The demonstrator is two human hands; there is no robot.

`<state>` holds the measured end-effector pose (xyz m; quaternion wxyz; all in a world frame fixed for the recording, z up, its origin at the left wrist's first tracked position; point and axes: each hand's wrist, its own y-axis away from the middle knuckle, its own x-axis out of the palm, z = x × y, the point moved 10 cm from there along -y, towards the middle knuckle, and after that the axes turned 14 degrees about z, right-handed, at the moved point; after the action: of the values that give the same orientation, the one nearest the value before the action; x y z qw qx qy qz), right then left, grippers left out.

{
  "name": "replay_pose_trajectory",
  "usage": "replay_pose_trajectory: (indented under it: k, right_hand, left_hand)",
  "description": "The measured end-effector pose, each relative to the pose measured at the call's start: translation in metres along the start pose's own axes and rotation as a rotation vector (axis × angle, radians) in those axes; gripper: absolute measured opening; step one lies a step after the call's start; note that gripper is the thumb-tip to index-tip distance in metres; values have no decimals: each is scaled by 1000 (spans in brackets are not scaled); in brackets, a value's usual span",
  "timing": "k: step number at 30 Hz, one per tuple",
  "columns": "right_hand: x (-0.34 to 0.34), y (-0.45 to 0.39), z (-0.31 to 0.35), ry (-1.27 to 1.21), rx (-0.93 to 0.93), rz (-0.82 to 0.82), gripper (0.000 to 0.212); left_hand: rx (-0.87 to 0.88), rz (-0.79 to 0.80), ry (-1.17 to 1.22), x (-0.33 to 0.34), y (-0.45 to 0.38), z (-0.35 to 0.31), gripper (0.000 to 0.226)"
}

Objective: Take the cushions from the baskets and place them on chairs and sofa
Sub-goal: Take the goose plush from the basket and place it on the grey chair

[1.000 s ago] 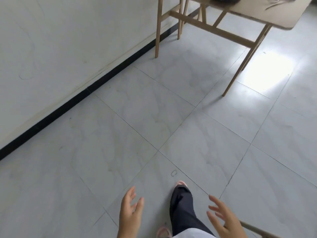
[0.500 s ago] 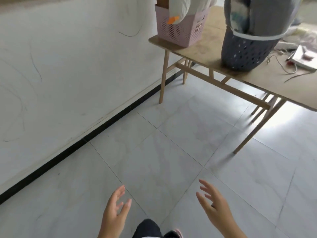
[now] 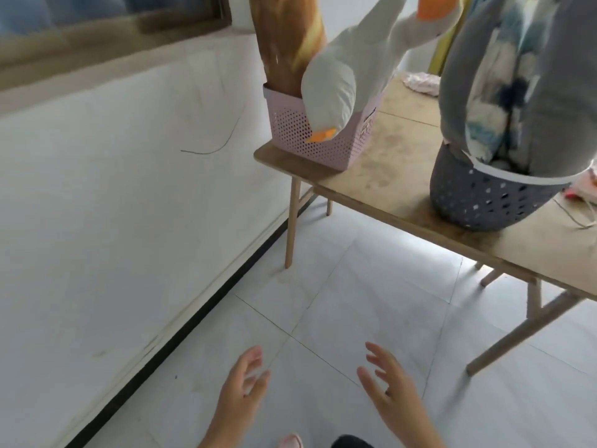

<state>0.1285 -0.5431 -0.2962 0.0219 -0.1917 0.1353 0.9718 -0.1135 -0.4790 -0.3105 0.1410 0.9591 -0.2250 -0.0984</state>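
Cushions not yet in hand: your left hand (image 3: 240,388) and right hand (image 3: 392,394) at bottom centre, grip apart, fingers spread, empty. Table (image 3: 387,189) ahead, mid right. Pink basket (image 3: 310,137) holds goose cushion (image 3: 342,88) and brown cushion (image 3: 287,37); grey basket (image 3: 484,202) holds grey cushion (image 3: 504,76). Step looks like approach; next, reach up and take goose cushion.

Both forearms are bare, with no sleeve reaching into view. The left hand (image 3: 240,388) wears nothing on its fingers, while the right hand (image 3: 392,394) shows a thin band on one finger. At the bottom edge a pale pink shoe toe (image 3: 291,442) and a dark trouser leg (image 3: 350,442) appear.
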Motion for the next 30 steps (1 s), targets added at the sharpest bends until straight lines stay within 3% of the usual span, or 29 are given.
replay_pose_trajectory:
  k: [4,7,9,13,16,18,22,26,28,30]
  right_hand:
    - [-28,-65,22,-51,36,-112,64]
    - [-47,-108,12,-60,107,-160,46]
    - [-63,-142,4,-64,123,-209,47]
    - [-101,-232,31,-60,111,-188,32]
    - [-146,-305,79,-30,2,-207,29]
    - [-178,-348,118,-21,-78,-259,29]
    - [-229,-393,197,-52,-217,-399,32]
    - [-264,-425,273,-68,-344,-549,33]
    - [-281,-436,291,-57,-310,-690,44]
    - [-290,-443,293,-30,-181,-813,75]
  left_hand:
    - [45,61,28,-18,-94,-48,25]
    - [9,102,15,-20,-152,-46,28]
    - [-12,99,-9,-25,-189,-41,29]
    - [31,91,-96,-55,-271,-80,37]
    - [172,28,-138,-86,-335,-162,63]
    - [222,21,-79,-101,-374,-214,54]
    - [329,24,-94,-115,-437,-291,71]
    - [471,84,-207,-115,-499,-361,39]
    - [530,165,-249,-106,-527,-395,33]
    - [572,289,-240,-91,-550,-422,28]
